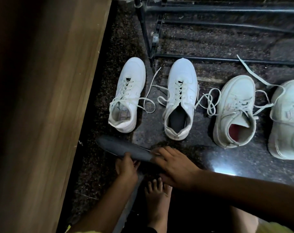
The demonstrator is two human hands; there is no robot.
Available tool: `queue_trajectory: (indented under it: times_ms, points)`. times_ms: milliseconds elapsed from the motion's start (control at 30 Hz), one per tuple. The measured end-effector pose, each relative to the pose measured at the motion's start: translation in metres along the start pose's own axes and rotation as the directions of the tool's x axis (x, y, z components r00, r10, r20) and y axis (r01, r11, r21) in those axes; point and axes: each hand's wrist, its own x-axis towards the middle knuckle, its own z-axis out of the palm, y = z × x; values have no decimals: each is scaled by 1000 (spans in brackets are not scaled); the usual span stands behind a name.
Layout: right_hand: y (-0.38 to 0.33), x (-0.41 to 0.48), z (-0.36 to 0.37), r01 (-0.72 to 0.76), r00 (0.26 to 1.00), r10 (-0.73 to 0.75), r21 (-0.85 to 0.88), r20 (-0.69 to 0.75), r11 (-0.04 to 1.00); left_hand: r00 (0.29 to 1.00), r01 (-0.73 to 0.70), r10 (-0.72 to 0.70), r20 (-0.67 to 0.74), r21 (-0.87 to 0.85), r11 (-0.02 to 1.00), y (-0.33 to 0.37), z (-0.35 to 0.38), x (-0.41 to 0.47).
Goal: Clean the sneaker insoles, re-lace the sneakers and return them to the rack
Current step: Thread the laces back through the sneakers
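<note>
**Insole in both hands, empty sneaker just ahead**

We see the dark insole (119, 148) held low over the floor (210, 158), long axis running left-right. The left hand (126, 167) grips its near edge around mid-length, thumb on top. The right hand (174, 167) lies over the right end with fingers fairly straight. That spot is blurred, so we can't tell if the thumb pinches underneath or if there's a cloth in play.

Sneaker 1 (126, 95) sits just beyond the insole and shows a bare grid footbed, so it's likely the insole's home. The left hand is nearer. Its toe points away from us, so the insole needs turning end-on first.

Sneaker 2 (179, 100) has its insole in. Sneaker 4 (287, 121) is cut off at the right edge. Only the lower bars of the rack (226, 59) are visible.
</note>
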Motion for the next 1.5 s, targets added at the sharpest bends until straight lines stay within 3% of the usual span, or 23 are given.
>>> queue_trajectory:
  times_ms: [33, 67, 167, 267, 333, 400, 467, 533, 633, 700, 800, 900, 1233, 1400, 1500]
  points:
    - [-2, 2, -3, -58, 997, 56, 34, 56, 998, 976, 42, -66, -207, -115, 992, 32, -3, -2]
    - [-4, 3, -5, -108, 989, 101, 65, 107, 992, 960, 92, -159, -229, -280, 956, 81, 4, -24]
    - [-17, 6, -12, -212, 944, 150, 193, 293, 958, 946, 253, -300, -122, -300, 920, 186, 21, -103]
    - [-35, 0, -18, -225, 957, 125, 397, 262, 890, 952, 261, -292, -93, -251, 932, 188, 13, -124]
    - [-45, -7, -23, -225, 974, 169, 525, 153, 821, 975, 189, -214, -56, -291, 938, 208, 12, -125]
    - [-50, -14, -31, -234, 967, 247, 595, 61, 769, 990, 15, -55, -128, -296, 955, 234, 11, -108]
    - [-53, -18, -40, -252, 955, 297, 596, 23, 763, 963, -202, 186, -193, -68, 977, 262, 7, -82]
    - [-55, -17, -50, -265, 951, 310, 583, 25, 768, 936, -310, 332, -116, 179, 934, 277, 2, -46]
    - [-59, -5, -67, -272, 944, 329, 600, 15, 753, 933, -337, 357, 47, 464, 819, 284, 3, 0]
    - [-60, 5, -76, -261, 935, 354, 632, -23, 730, 927, -350, 364, 86, 541, 764, 287, 10, 16]
    - [-56, 19, -89, -282, 914, 404, 682, -21, 674, 958, -270, 284, 26, 406, 873, 288, 12, 16]
    - [-51, 28, -103, -304, 906, 424, 697, 0, 649, 978, -206, 193, 76, 275, 939, 287, 16, 4]
    - [-57, 61, -113, -430, 864, 484, 703, 139, 566, 968, -227, 193, 161, 223, 948, 285, 23, -10]
    - [-74, 69, -99, -387, 780, 604, 884, 162, 264, 959, -259, 219, 178, 250, 933, 285, 23, -10]
    - [-78, 74, -95, -378, 745, 638, 911, 194, 163, 952, -294, 258, 165, 253, 922, 283, 26, -13]
